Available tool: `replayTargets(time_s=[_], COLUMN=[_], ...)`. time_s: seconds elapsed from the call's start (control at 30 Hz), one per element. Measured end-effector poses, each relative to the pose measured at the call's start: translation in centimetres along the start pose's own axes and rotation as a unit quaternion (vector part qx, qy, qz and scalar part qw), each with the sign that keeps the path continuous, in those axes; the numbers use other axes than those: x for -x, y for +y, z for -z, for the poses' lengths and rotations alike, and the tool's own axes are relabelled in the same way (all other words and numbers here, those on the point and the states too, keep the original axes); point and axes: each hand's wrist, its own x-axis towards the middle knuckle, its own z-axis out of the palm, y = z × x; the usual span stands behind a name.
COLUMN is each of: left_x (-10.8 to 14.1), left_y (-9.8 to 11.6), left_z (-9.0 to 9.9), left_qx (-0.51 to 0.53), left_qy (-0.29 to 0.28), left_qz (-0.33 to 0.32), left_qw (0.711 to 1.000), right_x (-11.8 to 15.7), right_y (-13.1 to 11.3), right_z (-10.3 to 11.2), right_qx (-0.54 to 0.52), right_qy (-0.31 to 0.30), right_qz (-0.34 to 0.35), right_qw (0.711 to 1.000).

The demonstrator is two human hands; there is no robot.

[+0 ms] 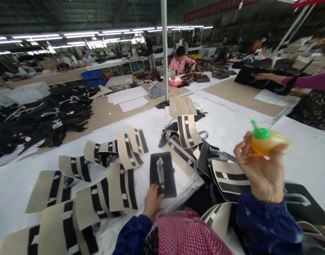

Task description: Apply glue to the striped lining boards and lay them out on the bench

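Observation:
My right hand [260,173] is raised on the right, its fingers wrapped round a squeeze bottle [268,141] of yellowish liquid with a green cap and nozzle. The bottle is tilted, its nozzle pointing up and left. In the middle of the table lies a black bag panel [167,173] with a plastic-wrapped handle fixed on by brass-coloured fittings. My left hand [153,201] is closed on the near left corner of this panel. To its left, several beige-backed panels [122,186] with black strips stand curved on the table.
More panels [189,131] are heaped beyond and to the right, below the raised bottle. A metal post [164,49] rises from the table. Black pieces [67,113] pile up at the left. Co-workers sit across the tables; a person's hand [266,76] rests on black material at right.

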Motion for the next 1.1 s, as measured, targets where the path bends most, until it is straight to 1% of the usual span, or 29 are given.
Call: replayTargets(time_s=[0.03, 0.07, 0.1, 0.13, 0.17, 0.2, 0.23, 0.27, 0.3, 0.33, 0.37, 0.4, 0.43, 0.5, 0.53, 0.6, 0.7, 0.8, 0.87, 0.97, 1.1], left_x=[0.1, 0.2, 0.3, 0.4, 0.5, 0.6, 0.6, 0.7, 0.8, 0.9, 1.0, 1.1, 1.3, 1.7, 2.0, 2.7, 3.8, 4.8, 5.2, 5.5, 5.5], left_y=[0.1, 0.2, 0.2, 0.2, 0.3, 0.3, 0.4, 0.5, 0.6, 0.9, 1.2, 1.6, 2.2, 3.7, 4.5, 6.2, 8.1, 8.7, 8.6, 8.3, 7.7], left_z=[0.1, 0.1, 0.1, 0.2, 0.2, 0.2, 0.2, 0.2, 0.4, 0.5, 0.8, 1.1, 1.5, 2.4, 3.0, 4.1, 5.4, 6.1, 6.3, 6.4, 6.3], left_qx=[0.0, 0.002, 0.007, 0.013, 0.022, 0.033, 0.046, 0.061, 0.079, 0.1, 0.124, 0.151, 0.182, 0.253, 0.291, 0.364, 0.45, 0.496, 0.506, 0.502, 0.491], left_qy=[-0.004, -0.007, -0.01, -0.011, -0.011, -0.011, -0.01, -0.01, -0.01, -0.01, -0.01, -0.011, -0.012, -0.02, -0.025, -0.034, -0.044, -0.031, -0.006, 0.023, 0.046], left_qz=[0.001, 0.003, 0.006, 0.01, 0.014, 0.018, 0.022, 0.025, 0.027, 0.027, 0.025, 0.02, 0.012, -0.012, -0.026, -0.054, -0.073, -0.058, -0.035, -0.001, 0.022], left_qw=[1.0, 1.0, 1.0, 1.0, 1.0, 0.999, 0.999, 0.998, 0.996, 0.995, 0.992, 0.988, 0.983, 0.967, 0.956, 0.929, 0.889, 0.866, 0.862, 0.865, 0.87], right_x=[0.4, 0.9, 1.4, 1.8, 2.0, 2.0, 2.0, 1.8, 1.7, 1.6, 1.7, 1.9, 2.4, 3.8, 4.7, 6.5, 9.0, 10.5, 11.1, 11.4, 11.0], right_y=[-0.5, -1.0, -1.2, -1.4, -1.3, -0.9, -0.4, 0.3, 1.1, 2.1, 3.2, 4.3, 5.5, 7.8, 8.8, 10.8, 13.0, 14.5, 15.2, 15.8, 16.0], right_z=[-1.7, -3.1, -4.2, -4.8, -4.9, -4.4, -3.5, -2.1, -0.3, 1.6, 3.7, 5.7, 7.6, 10.8, 12.1, 14.0, 15.7, 16.7, 17.1, 17.6, 18.3], right_qx=[-0.112, -0.221, -0.289, -0.317, -0.3, -0.244, -0.164, -0.076, 0.004, 0.071, 0.125, 0.163, 0.188, 0.201, 0.204, 0.203, 0.2, 0.198, 0.196, 0.192, 0.212], right_qy=[-0.013, -0.026, -0.037, -0.048, -0.06, -0.069, -0.074, -0.073, -0.063, -0.046, -0.029, -0.006, 0.018, 0.041, 0.049, 0.059, 0.057, 0.045, 0.036, 0.018, 0.002], right_qz=[-0.043, -0.076, -0.096, -0.112, -0.113, -0.105, -0.095, -0.085, -0.082, -0.095, -0.128, -0.176, -0.231, -0.287, -0.313, -0.362, -0.43, -0.478, -0.5, -0.532, -0.581], right_qw=[0.993, 0.972, 0.952, 0.94, 0.945, 0.962, 0.979, 0.991, 0.995, 0.992, 0.983, 0.971, 0.955, 0.936, 0.926, 0.908, 0.878, 0.854, 0.843, 0.824, 0.786])
